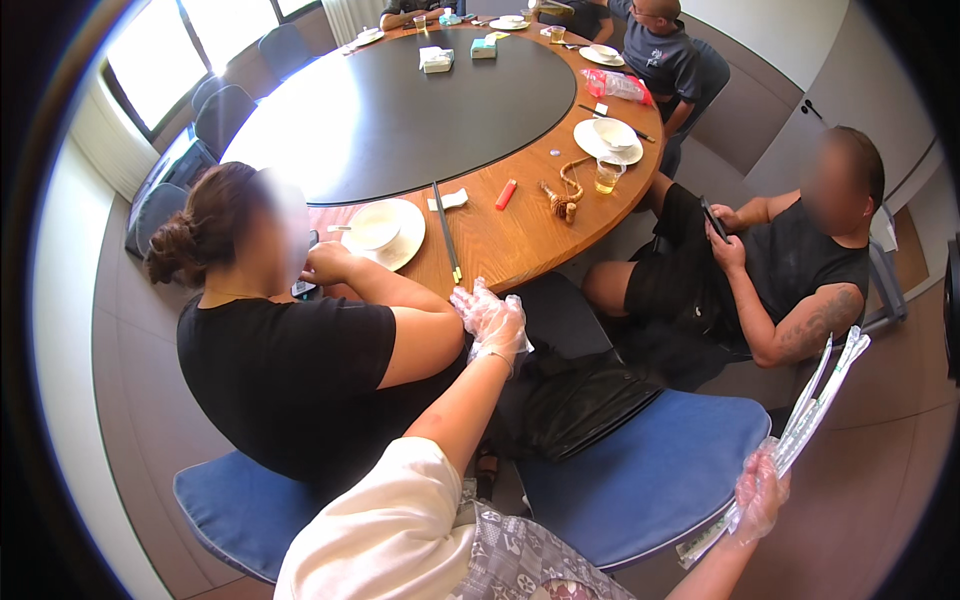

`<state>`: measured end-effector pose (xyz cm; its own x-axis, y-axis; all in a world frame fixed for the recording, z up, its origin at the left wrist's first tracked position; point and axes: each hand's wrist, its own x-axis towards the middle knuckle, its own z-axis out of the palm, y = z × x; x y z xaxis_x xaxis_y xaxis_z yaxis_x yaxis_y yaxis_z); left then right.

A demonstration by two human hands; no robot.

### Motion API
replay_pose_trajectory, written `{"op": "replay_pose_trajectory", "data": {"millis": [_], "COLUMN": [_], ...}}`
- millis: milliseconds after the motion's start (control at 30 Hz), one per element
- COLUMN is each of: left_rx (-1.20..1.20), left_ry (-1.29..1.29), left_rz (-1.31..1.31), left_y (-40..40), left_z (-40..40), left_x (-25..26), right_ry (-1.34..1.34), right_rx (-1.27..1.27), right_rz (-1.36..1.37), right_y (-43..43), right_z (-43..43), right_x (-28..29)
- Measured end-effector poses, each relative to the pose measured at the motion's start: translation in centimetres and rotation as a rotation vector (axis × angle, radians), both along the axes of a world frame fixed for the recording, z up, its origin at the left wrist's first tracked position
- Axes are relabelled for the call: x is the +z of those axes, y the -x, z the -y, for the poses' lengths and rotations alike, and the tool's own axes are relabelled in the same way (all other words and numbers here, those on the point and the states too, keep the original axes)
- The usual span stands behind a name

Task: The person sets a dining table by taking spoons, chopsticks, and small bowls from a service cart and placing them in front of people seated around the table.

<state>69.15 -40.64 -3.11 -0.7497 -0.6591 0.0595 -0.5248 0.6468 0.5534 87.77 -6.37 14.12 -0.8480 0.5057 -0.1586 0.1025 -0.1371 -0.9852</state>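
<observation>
A clear plastic glove covers my left hand [491,322], reached out to the table's near edge with its fingers spread. Just beyond the fingertips lie black chopsticks [448,236] with yellowish ends, leaning over a white rest [450,199]. I see nothing held in this hand, though its palm is hidden. My right hand [761,491], also gloved, is low on the right, away from the table. It grips a bunch of long thin white wrapped packets [814,416] with green print, sticking out above and below the fist.
A seated person [300,375] is close beside my left arm; another [765,270] sits right, holding a phone. A black bag [577,401] lies by a blue chair [645,480]. On the table [517,247] are a bowl [375,226], red lighter [506,194] and cup [609,176].
</observation>
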Motion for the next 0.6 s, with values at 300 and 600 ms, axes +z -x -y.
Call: {"op": "replay_pose_trajectory", "data": {"millis": [300, 600], "left_rx": [0.098, -0.047], "left_ry": [-0.010, -0.001], "left_rz": [0.004, -0.039], "left_y": [1.4, 0.0], "left_z": [0.7, 0.4], "left_x": [0.9, 0.2], "right_ry": [-0.007, 0.034], "right_rx": [0.008, 0.011], "right_rz": [-0.010, -0.026], "right_y": [0.0, -0.4], "right_z": [0.1, -0.5], "right_x": [0.1, -0.1]}}
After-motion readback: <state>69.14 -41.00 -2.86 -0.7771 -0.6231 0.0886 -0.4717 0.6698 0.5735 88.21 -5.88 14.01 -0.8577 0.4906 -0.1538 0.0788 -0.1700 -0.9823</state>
